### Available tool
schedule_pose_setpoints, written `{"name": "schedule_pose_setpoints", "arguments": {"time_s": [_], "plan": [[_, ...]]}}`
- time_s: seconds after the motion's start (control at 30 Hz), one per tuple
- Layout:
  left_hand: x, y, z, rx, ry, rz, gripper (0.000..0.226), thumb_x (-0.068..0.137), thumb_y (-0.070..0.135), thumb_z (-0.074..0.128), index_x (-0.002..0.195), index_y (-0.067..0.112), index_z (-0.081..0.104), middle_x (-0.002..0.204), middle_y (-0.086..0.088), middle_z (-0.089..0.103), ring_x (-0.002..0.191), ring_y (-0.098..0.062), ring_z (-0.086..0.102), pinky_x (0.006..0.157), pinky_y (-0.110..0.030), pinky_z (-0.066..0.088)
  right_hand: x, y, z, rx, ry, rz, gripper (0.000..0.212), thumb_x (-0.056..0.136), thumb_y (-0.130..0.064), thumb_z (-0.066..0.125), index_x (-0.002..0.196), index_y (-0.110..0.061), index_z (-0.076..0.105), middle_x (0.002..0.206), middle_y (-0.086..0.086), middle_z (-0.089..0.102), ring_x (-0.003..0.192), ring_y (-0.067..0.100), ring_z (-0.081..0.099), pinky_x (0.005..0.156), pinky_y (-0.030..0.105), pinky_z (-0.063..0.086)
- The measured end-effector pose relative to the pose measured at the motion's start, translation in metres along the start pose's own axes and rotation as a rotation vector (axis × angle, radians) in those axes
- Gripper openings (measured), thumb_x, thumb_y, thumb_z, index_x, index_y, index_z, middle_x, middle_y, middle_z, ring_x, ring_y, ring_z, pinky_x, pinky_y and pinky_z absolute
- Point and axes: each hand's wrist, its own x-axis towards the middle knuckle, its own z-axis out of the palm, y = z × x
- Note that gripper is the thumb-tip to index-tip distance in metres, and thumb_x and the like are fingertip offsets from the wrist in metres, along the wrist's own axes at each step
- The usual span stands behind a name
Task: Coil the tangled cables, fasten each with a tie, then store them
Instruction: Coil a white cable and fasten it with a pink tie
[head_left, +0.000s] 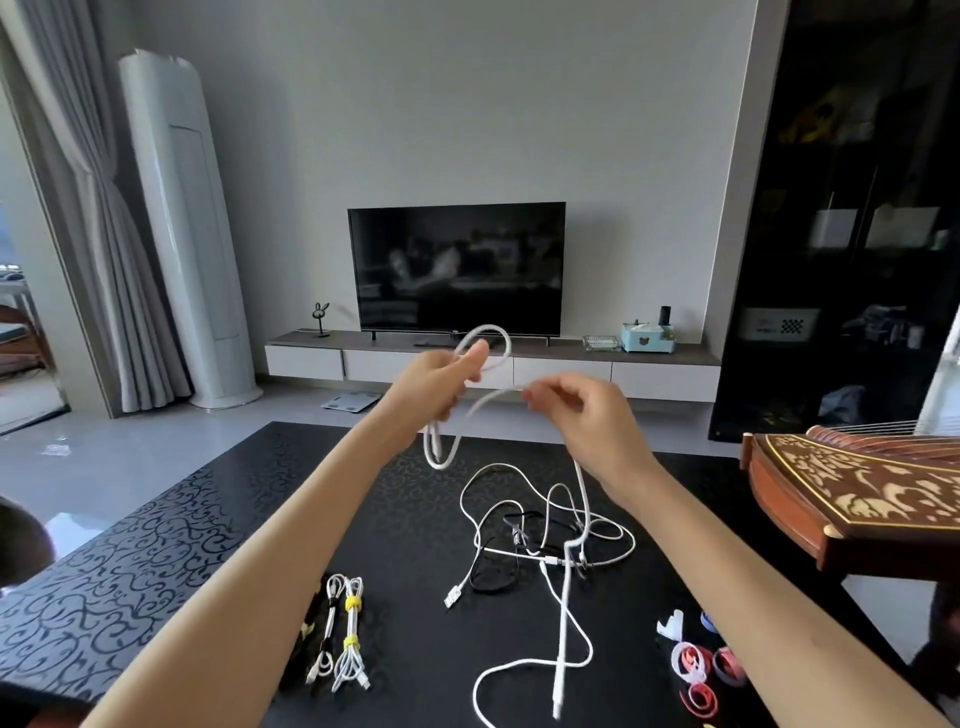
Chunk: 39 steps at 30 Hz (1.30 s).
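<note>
Nearest on the black table (156, 545), tied cable bundles (345, 631) lie at seven o'clock and loose ties (693, 670) at five, the tangle of thin cables (545, 540) mid-table. Above it the left hand (436, 382) grips loops of the thick white cable (561, 623), while the blurred right hand (582, 415) seems to pinch its next stretch. Coiling is in hand; the trailing length needs drawing free of the tangle and looping in before a tie.
</note>
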Motion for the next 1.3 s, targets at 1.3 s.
{"name": "schedule_pose_setpoints", "arguments": {"time_s": [1.3], "plan": [[-0.054, -0.011, 0.047, -0.153, -0.468, 0.068, 0.021, 0.097, 0.002, 0.044, 0.1, 0.016, 0.06, 0.074, 0.011, 0.05, 0.064, 0.001, 0.045, 0.065, -0.011, 0.041, 0.006, -0.019, -0.007, 0.318, 0.107, 0.23, 0.024, 0.091, 0.007, 0.051, 0.082, -0.015, 0.056, 0.074, 0.002, 0.053, 0.047, 0.01, 0.05, 0.05, 0.017, 0.047]]}}
